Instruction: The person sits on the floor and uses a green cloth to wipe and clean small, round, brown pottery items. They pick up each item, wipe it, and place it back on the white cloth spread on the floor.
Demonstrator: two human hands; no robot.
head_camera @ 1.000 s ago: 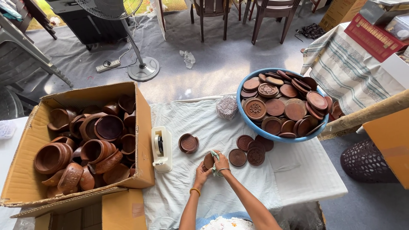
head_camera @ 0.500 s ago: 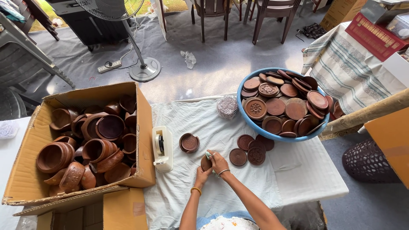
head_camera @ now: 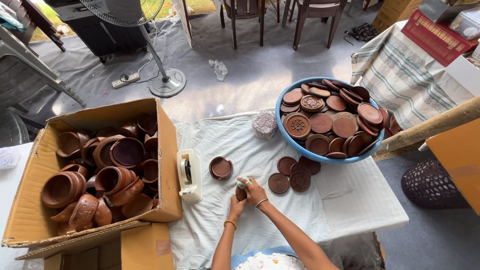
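Both hands meet on a small brown clay piece (head_camera: pixel 240 193) over the cloth-covered counter (head_camera: pixel 350 200): left hand (head_camera: pixel 236 206) grips from six o'clock, right hand (head_camera: pixel 254 190) fingers closed at two o'clock.

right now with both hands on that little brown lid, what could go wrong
The small brown lid is pinched between the left hand and right hand above the white cloth; a slip could drop and chip it. The loose lids beside the right hand could be knocked. The blue basin is heaped with lids and overhangs the table edge, so a bump might spill some.
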